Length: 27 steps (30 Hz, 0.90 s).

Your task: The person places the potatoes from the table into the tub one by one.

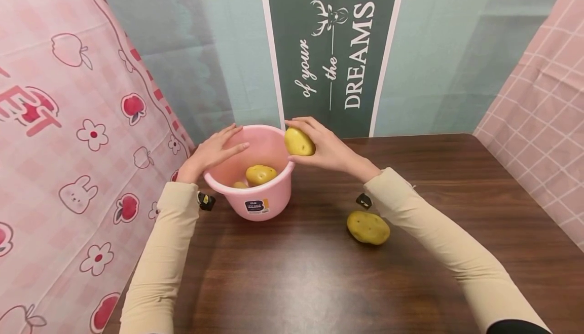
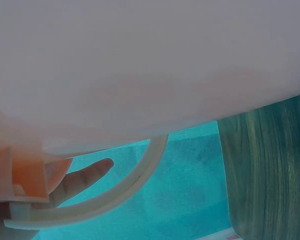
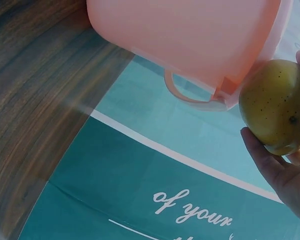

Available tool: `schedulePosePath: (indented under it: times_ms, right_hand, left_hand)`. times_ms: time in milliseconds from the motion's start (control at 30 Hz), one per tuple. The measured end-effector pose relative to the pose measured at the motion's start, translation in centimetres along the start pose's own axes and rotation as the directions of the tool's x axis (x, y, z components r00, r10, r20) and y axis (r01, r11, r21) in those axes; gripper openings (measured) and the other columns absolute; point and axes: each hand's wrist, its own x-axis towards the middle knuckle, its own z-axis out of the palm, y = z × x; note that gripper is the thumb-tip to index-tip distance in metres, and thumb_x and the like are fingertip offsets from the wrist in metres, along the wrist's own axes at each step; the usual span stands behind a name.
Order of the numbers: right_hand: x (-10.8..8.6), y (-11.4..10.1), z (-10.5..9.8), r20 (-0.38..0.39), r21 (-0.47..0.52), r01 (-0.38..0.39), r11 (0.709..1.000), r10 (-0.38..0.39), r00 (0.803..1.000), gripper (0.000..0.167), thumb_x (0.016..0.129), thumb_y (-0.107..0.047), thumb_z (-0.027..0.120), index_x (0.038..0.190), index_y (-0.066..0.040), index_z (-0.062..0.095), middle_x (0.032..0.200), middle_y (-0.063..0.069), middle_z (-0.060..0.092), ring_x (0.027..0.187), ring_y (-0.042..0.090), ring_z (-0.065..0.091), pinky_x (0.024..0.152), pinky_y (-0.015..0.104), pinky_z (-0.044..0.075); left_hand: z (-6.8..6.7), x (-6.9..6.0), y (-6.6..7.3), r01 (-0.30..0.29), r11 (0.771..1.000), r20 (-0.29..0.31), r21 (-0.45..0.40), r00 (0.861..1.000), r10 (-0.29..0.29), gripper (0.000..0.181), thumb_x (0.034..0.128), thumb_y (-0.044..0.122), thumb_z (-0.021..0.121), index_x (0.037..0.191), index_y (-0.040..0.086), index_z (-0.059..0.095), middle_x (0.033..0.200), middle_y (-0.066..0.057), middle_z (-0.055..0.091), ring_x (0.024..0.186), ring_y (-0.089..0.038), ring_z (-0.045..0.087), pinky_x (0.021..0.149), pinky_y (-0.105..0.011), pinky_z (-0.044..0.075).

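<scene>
My right hand (image 1: 326, 146) grips a yellow potato (image 1: 299, 142) at the right rim of a pink bucket (image 1: 278, 199). In the right wrist view the same potato (image 3: 275, 105) shows small dark specks, with fingers on either side of it. My left hand (image 1: 212, 152) rests on the bucket's left rim, its fingers fairly straight. Inside the bucket lies a potato (image 1: 261, 175), with part of another potato (image 1: 240, 185) beside it. In the left wrist view a finger (image 2: 87, 177) shows past the bucket's pale handle (image 2: 135, 187).
One more potato (image 1: 368, 227) lies on the dark wooden table (image 1: 292, 283), below my right wrist. A pink patterned cloth (image 1: 91, 197) hangs at the left, and a green-blue cloth with lettering (image 1: 333, 55) stands behind the bucket. Pink checked cloth (image 1: 543, 106) borders the right.
</scene>
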Motion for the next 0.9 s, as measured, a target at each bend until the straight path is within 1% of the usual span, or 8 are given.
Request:
schedulePosePath:
  times_ms: [300, 700, 900]
  right_hand:
    - [0.4, -0.2, 0.2, -0.02, -0.009, 0.038, 0.999, -0.038, 0.999, 0.074, 0.073, -0.038, 0.077, 0.137, -0.022, 0.045, 0.134, 0.0, 0.043, 0.115, 0.013, 0.046, 0.087, 0.032, 0.048]
    - [1.0, -0.6, 0.4, -0.026, -0.014, 0.067, 0.998, -0.068, 0.997, 0.072, 0.074, -0.038, 0.076, 0.137, -0.022, 0.045, 0.133, 0.001, 0.043, 0.116, 0.013, 0.045, 0.087, 0.03, 0.048]
    - [1.3, -0.8, 0.5, -0.037, -0.021, 0.081, 0.996, -0.082, 0.996, 0.073, 0.073, -0.034, 0.078, 0.137, -0.022, 0.045, 0.134, 0.001, 0.043, 0.117, 0.013, 0.045, 0.087, 0.03, 0.048]
  left_hand:
    - [0.0, 0.0, 0.1, 0.007, 1.0, 0.007, -0.004, 1.0, -0.007, 0.078, 0.0824, 0.072, 0.039, 0.147, 0.033, 0.022, 0.156, 0.001, 0.012, 0.141, -0.035, 0.011, 0.103, -0.07, 0.011]
    - [0.0, 0.0, 0.0, 0.004, 1.0, 0.001, 0.013, 1.0, -0.004, 0.078, 0.0823, 0.073, 0.039, 0.147, 0.032, 0.023, 0.156, -0.001, 0.013, 0.14, -0.038, 0.012, 0.103, -0.069, 0.013]
    - [0.0, 0.1, 0.1, 0.002, 1.0, -0.001, 0.014, 1.0, -0.002, 0.078, 0.0825, 0.073, 0.039, 0.147, 0.032, 0.023, 0.156, -0.001, 0.014, 0.14, -0.038, 0.014, 0.102, -0.07, 0.014]
